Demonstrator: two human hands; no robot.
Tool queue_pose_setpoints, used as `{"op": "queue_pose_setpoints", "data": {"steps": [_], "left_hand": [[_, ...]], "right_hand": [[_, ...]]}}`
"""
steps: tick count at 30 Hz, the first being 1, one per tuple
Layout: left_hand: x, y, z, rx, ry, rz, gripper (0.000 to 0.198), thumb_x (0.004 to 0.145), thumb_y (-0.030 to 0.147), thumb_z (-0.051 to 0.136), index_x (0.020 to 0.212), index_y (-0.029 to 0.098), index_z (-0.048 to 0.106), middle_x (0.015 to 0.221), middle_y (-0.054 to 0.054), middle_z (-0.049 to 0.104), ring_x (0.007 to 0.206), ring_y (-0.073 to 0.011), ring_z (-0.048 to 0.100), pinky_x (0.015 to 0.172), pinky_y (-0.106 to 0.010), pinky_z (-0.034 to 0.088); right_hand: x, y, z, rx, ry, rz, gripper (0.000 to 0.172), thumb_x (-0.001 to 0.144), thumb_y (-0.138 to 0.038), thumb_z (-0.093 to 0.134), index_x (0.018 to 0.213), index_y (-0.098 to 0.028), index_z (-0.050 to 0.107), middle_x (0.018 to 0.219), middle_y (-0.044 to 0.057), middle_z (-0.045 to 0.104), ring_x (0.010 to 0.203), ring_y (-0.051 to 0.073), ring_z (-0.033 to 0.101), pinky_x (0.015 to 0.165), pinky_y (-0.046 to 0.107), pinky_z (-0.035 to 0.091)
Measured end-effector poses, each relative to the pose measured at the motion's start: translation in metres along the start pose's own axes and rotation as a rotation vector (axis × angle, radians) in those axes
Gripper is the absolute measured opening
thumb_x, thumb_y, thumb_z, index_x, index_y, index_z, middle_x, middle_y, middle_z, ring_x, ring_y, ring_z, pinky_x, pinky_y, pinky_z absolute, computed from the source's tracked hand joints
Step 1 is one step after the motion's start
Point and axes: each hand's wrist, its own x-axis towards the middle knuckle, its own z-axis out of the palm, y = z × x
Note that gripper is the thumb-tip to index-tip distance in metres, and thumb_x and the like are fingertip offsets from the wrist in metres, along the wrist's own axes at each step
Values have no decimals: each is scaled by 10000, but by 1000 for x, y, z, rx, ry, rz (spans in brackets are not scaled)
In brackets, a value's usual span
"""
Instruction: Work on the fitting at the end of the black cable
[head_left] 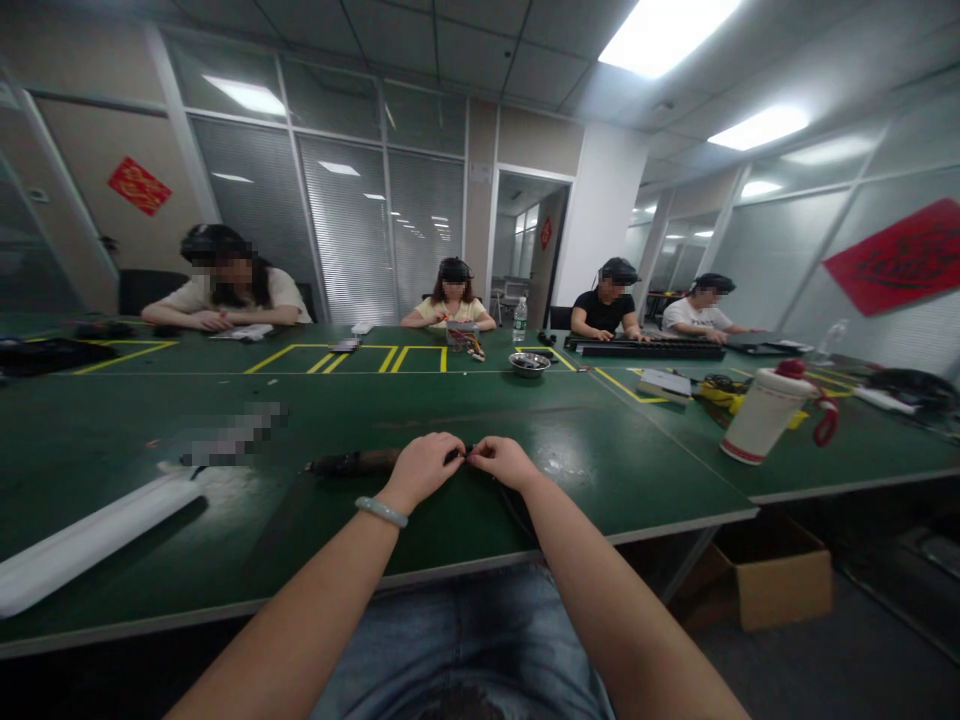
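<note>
A dark, long-bodied electric screwdriver (352,462) lies on the green table, its thin tip pointing left. My left hand (426,468), with a pale bangle at the wrist, is closed around its rear end and hides that part. Close beside it, my right hand (504,462) pinches the end of a black cable (516,508) with thumb and fingers. The fingertips of both hands nearly meet at the screwdriver's tail. Whether the cable end is joined to the tool or apart from it, I cannot tell. The cable curves down toward the table's front edge.
A long white bar (97,540) lies at the left. A white cup (765,415) with a red strap stands at the right. Farther back are a metal bowl (529,365), a water bottle (520,320) and a white box (664,386). Several people sit across the table.
</note>
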Motion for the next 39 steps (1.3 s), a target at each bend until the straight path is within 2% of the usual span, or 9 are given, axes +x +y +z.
{"op": "queue_pose_setpoints", "data": {"steps": [8,14,30,39], "left_hand": [[0,-1,0,-12,-7,-20,169,873,331,543,966,238,650,1003,-33,673,930,-198,601,847,-320,446],[0,-1,1,-2,-7,-44,154,866,334,556,962,239,629,972,-30,669,904,-199,602,808,-315,440],[1,-7,6,-2,20,12,140,867,284,559,959,238,653,990,-17,676,917,-191,601,841,-314,443],[1,-5,6,-8,21,-15,173,860,303,553,963,224,665,996,-39,679,917,-197,597,858,-326,449]], "right_hand": [[2,5,0,-34,31,-52,189,780,-365,663,825,-182,672,765,5,677,682,125,605,596,213,454],[1,5,1,-27,33,-49,171,786,-346,652,827,-181,653,755,-2,666,649,113,589,595,210,452],[3,7,2,-27,45,-63,156,782,-319,661,825,-169,658,741,1,658,650,111,581,579,205,432],[4,8,2,-23,40,-57,174,783,-349,658,820,-179,655,752,2,664,656,118,587,587,218,442]]}}
